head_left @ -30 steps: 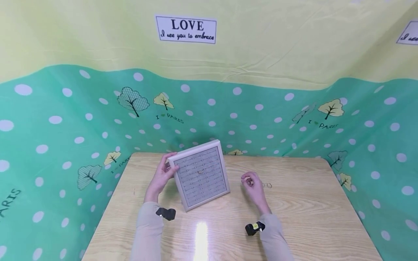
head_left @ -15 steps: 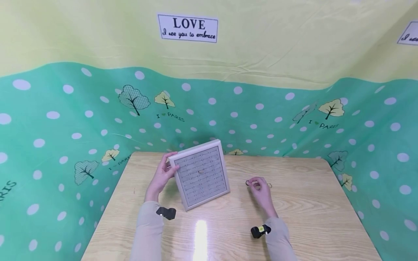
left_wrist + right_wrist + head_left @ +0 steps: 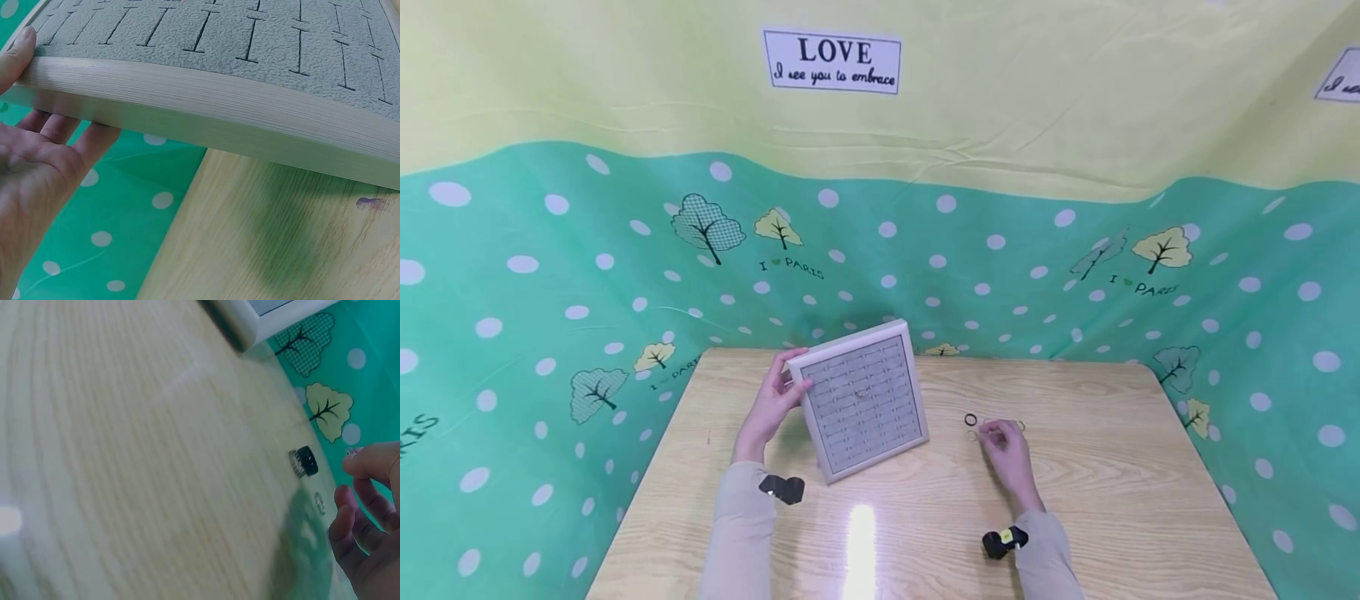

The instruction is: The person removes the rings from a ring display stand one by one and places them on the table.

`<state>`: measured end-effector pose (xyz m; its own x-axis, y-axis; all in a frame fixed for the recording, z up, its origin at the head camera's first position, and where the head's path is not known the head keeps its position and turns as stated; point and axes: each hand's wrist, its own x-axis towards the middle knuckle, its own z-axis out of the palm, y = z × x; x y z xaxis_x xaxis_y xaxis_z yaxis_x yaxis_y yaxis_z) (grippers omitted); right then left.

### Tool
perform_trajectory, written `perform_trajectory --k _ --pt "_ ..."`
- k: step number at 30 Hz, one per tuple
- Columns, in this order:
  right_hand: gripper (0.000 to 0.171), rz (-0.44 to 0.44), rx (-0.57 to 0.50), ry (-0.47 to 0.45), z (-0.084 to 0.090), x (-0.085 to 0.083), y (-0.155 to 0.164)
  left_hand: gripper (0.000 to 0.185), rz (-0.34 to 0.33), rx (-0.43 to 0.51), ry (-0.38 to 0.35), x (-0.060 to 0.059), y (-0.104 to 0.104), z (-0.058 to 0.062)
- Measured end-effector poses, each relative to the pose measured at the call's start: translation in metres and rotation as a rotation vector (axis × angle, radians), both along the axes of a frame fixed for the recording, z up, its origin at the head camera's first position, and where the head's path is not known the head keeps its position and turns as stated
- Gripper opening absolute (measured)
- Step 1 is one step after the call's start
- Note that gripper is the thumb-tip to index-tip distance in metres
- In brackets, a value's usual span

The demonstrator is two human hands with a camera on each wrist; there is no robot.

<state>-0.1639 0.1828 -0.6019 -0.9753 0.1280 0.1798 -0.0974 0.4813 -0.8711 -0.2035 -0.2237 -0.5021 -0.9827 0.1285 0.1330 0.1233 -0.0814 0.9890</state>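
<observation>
We see the left hand [image 3: 769, 407] gripping the left edge of the grey ring display tray [image 3: 862, 400], thumb on its slotted face and fingers behind it, so that the tray stands tilted with its lower edge on the wooden table [image 3: 1097, 500]; one small ring [image 3: 861, 393] sits in a slot near the tray's centre. The right hand [image 3: 1009, 454] rests on the table to the right of the tray, its fingers loosely curled over a few loose rings [image 3: 1019, 426], and we cannot tell whether the fingertips pinch one. A black ring [image 3: 972, 419] lies on the table just beside those fingertips, apart from the tray.
</observation>
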Motion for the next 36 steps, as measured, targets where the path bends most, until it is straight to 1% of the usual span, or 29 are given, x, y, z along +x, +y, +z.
perform_trajectory --k 5,14,23,28,36 --pt "0.012 -0.014 0.033 -0.005 -0.005 0.003 0.004 0.052 0.001 -0.009 -0.007 0.000 0.000 0.000" --pt "0.009 -0.060 0.074 -0.061 -0.014 0.004 0.009 0.053 -0.011 -0.010 -0.007 0.001 -0.001 0.002" --pt "0.007 -0.063 0.148 -0.067 -0.016 0.003 0.011 0.052 -0.005 -0.019 -0.028 0.000 0.000 0.002" --pt "0.008 -0.060 0.152 -0.087 -0.015 0.003 0.011 0.052 0.000 -0.034 -0.034 0.001 0.001 0.003" --pt "0.008 -0.061 0.155 -0.110 -0.013 0.003 0.010 0.051 -0.003 -0.032 -0.034 0.002 0.000 0.004"
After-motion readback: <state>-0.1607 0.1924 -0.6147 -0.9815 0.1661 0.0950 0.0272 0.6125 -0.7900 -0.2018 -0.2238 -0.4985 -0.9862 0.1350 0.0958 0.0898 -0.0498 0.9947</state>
